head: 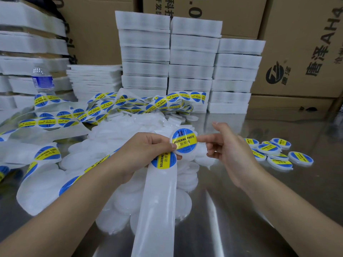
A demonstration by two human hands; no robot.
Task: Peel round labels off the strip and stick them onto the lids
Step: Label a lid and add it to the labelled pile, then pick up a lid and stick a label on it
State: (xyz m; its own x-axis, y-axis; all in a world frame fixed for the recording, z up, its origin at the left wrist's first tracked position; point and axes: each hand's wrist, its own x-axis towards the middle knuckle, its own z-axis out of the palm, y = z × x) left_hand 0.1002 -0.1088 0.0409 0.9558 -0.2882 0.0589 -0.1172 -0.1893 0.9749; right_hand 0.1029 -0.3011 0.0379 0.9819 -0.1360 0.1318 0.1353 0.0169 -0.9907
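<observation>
The left hand pinches a small round translucent white plastic lid by its left rim, thumb in front and fingers curled behind. It also traps the long glossy white backing strip, which hangs down from just below the lid. A round blue-and-yellow paper label already covers the lid's face. The right hand holds nothing. Its straight index fingertip rests on the label's right edge, with the other fingers loosely curled.

The lid looks light, stiff and slick, so a rim hold seems best because it leaves the face free for pressing. The label is likely thin, floppy and tacky, and safest lifted by one edge. The next blue-and-yellow label on the strip sits just below the lid, beside the left thumb.
</observation>
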